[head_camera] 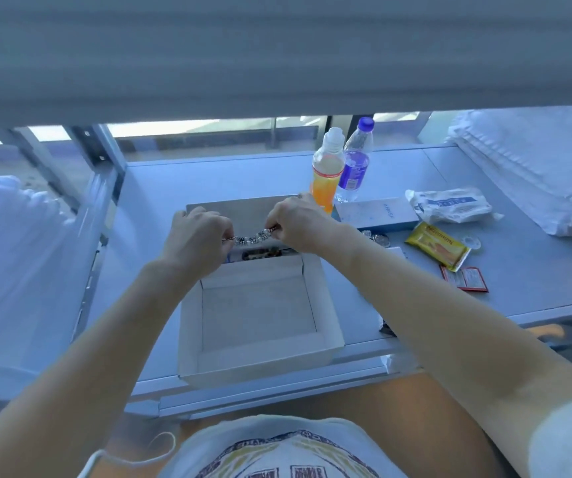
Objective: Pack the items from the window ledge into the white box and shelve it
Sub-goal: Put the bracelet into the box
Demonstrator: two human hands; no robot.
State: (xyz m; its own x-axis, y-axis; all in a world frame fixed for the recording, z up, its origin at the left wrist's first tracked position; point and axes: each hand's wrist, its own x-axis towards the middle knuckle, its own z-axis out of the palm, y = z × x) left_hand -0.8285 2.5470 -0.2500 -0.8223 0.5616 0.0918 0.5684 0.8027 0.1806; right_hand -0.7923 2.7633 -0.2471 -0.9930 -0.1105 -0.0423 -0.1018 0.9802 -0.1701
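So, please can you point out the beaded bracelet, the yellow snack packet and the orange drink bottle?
beaded bracelet (251, 238): head view, middle beads between both hands.
yellow snack packet (438, 246): head view, centre of wrapper.
orange drink bottle (326, 174): head view, label band.

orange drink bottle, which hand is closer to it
Right. The right hand sits just beside the orange drink bottle; the left hand is farther off, across the beaded bracelet.

the left hand (199, 236) and right hand (294, 224) cover the bracelet's (251, 238) ends; its beads blur. the right forearm hides part of small items on the ledge (181, 181).
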